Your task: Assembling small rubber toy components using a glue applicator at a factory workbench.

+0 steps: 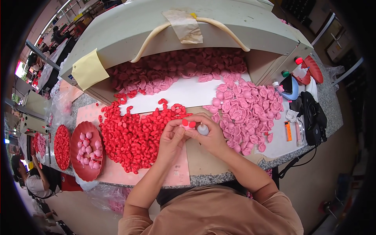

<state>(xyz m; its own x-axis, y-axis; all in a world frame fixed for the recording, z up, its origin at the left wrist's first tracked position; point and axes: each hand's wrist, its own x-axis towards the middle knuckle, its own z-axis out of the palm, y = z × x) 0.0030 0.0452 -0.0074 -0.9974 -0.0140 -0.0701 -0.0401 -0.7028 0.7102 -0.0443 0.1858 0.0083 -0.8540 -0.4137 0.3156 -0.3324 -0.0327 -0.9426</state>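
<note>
Both my hands meet over the middle of the table. Between the fingertips of my left hand [171, 137] is a small pink rounded piece [190, 127] with red oval pieces on it. My right hand [211, 135] has its fingers curled round a small whitish squeeze bottle [203, 129], and its thumb and fingertips touch the pink piece too. To the left of my hands spreads a heap of small glossy red pieces [135, 137]. On the right lies a pile of pink cupped, petal-like pieces and balls [250, 113].
A grey metal housing [250, 33] stands over more pink pieces at the back. At left, a red oval tray [74, 156] bears pink pieces, beside a tray of red pieces [62, 147]. An orange lighter [288, 131] and a black bag [313, 121] lie at right.
</note>
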